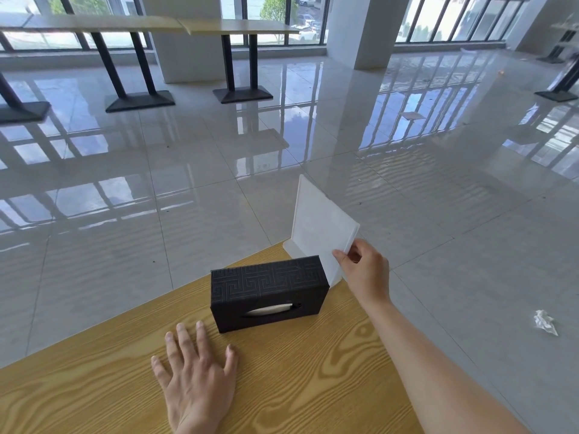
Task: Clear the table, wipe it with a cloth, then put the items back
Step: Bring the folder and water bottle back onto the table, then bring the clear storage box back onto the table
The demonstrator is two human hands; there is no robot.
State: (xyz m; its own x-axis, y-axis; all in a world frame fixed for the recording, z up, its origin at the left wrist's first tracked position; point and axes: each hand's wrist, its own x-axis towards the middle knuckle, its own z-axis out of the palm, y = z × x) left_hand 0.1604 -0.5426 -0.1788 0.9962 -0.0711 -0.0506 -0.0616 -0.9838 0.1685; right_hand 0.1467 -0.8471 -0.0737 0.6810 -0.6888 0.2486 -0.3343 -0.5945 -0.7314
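Note:
A black patterned tissue box [269, 292] stands on the wooden table [313, 371] near its far corner, its slot facing me with a white tissue showing. Behind it, at the corner, a clear acrylic sign holder [319, 227] stands upright. My right hand [365, 270] pinches the holder's right edge between thumb and fingers. My left hand [195, 380] lies flat on the table in front of the box, fingers spread, holding nothing. No cloth is in view.
The table's far edge runs diagonally, with shiny tiled floor beyond. A crumpled tissue [545, 322] lies on the floor to the right. Other tables on black pedestal legs [241, 57] stand far back by the windows, beside a white pillar [357, 29].

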